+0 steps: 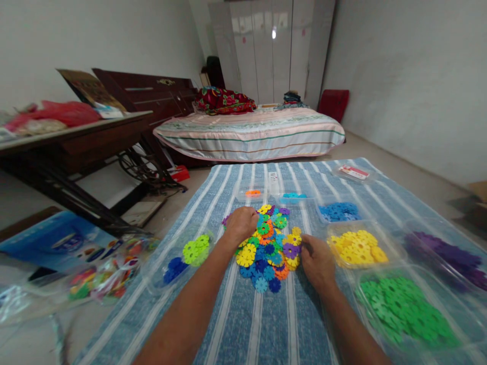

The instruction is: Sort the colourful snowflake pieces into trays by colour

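Flower discs are lying heaped by the curled left hand and curled right hand; their grips cannot be told.

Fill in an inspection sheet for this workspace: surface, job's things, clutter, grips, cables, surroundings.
Surface: blue-and-white striped cloth.
Job's things: mixed pile of flower-shaped pieces; clear boxes hold sorted colours: green pieces, yellow pieces, purple pieces and blue pieces on the right, orange piece(s) and light-blue pieces beyond the pile, lime pieces and dark-blue pieces on the left.
Clutter: labelled clear container at the far right; bag of colourful items at the left.
Grips: left grip at the pile's left side; right grip at its right edge; whether either holds a piece is unclear.
Cables: nothing seen.
Surroundings: bed and wardrobe ahead; wooden stand with a wheel on the left.
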{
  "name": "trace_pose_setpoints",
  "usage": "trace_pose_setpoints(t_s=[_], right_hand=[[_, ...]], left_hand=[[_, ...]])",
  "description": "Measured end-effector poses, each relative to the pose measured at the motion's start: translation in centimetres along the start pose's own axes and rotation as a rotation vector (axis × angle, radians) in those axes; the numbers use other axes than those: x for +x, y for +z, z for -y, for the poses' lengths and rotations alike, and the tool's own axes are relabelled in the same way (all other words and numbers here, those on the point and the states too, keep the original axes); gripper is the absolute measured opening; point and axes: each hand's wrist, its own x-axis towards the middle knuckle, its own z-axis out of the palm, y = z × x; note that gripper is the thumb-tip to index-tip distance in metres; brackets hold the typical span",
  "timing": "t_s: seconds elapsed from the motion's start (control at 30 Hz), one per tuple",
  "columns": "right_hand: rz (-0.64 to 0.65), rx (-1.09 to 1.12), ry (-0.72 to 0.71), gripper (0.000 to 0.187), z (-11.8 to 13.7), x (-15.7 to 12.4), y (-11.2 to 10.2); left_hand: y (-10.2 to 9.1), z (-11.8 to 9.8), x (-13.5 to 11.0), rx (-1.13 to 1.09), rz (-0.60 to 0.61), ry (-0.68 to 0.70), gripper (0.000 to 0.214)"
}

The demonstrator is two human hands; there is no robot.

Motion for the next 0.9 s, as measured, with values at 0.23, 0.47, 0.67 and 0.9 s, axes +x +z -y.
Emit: trace_pose_setpoints(t_s=[0.23, 0.47, 0.67, 0.9], right_hand=[[-0.005, 0.023, 0.006, 0.033, 0.2, -0.1, -0.1], [-0.001, 0.026, 0.010, 0.034, 0.0, 0.0, 0.0], [0.002, 0.003, 0.004, 0.034, 0.1, 0.0, -0.1], [0.016, -0.013, 0.000, 0.034, -0.2, 0.0, -0.1]], left_hand=[[-0.2, -5.8, 5.0, -0.524, 0.005, -0.044, 0.025], [-0.3, -4.1, 3.7, -0.434, 0.063, 0.023, 0.015], [-0.8, 1.1, -1.5, 0.178, 0.207, 0.186, 0.013], [-0.1, 3.1, -5.5, 0.288, 0.291, 0.174, 0.020]])
